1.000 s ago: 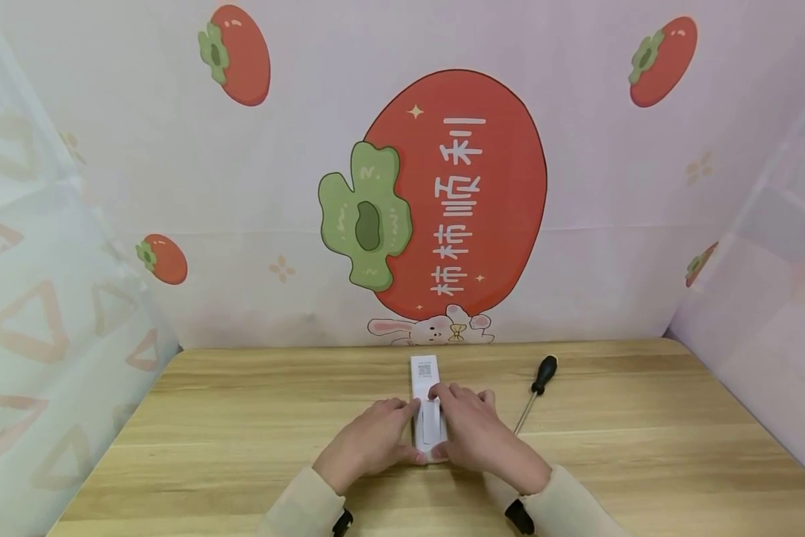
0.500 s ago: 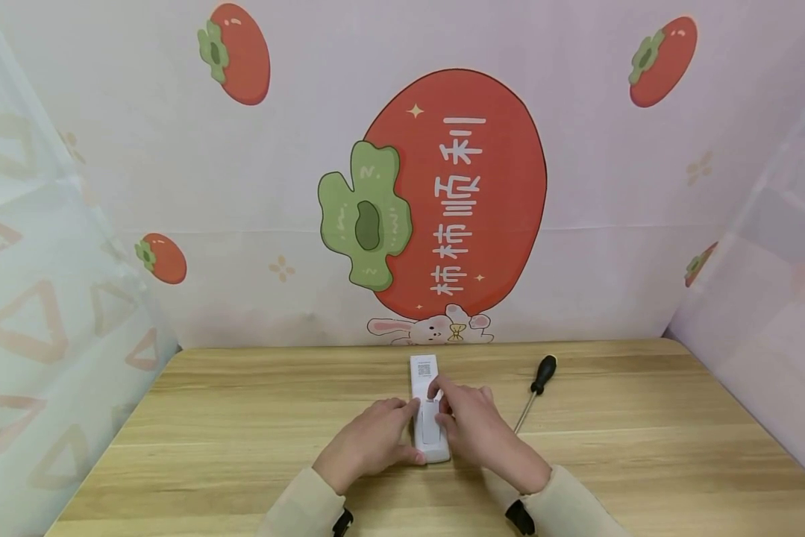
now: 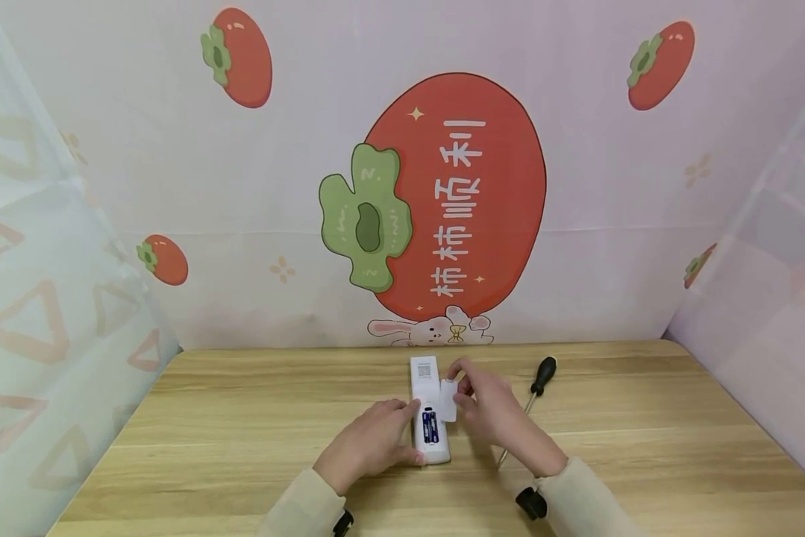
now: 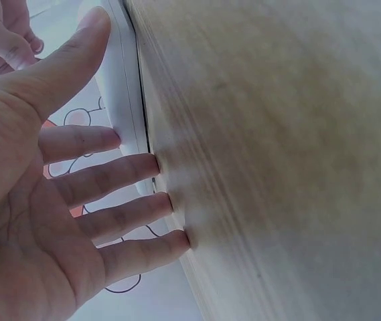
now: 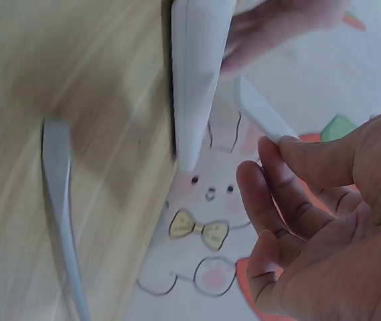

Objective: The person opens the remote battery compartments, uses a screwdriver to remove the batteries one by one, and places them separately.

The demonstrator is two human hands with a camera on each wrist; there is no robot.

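Note:
A white remote control (image 3: 424,386) lies on the wooden table with its back up. Its battery compartment (image 3: 430,428) is uncovered, showing dark blue batteries. My left hand (image 3: 370,441) rests along the remote's left side, index fingertip at its edge and thumb at the near end. In the left wrist view, those fingers (image 4: 120,214) are straight, several fingertips down on the table beside the remote (image 4: 126,87). My right hand (image 3: 488,401) pinches the white battery cover (image 3: 448,400) by its right edge, just right of the remote. The right wrist view shows the cover (image 5: 260,110) between thumb and index finger.
A screwdriver (image 3: 544,374) with a black handle lies right of the remote, its shaft partly hidden behind my right forearm. Its flat tip (image 5: 56,144) shows in the right wrist view. A printed curtain (image 3: 295,186) stands behind the table's far edge.
The battery cover has come off the remote and moved up and to the right in my right hand, exposing the batteries. My left hand has stayed in place.

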